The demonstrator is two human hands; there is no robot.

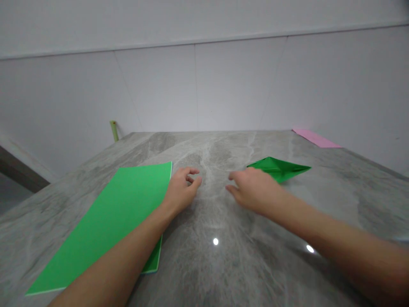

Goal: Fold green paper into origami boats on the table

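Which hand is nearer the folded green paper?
Right. The right hand overlaps the near left part of the folded green paper in view; contact is unclear. The left hand is farther off to its left, by the green sheets.

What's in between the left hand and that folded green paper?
In the head view, bare grey tabletop comes first after the left hand, then the right hand, which hides part of the folded green paper.
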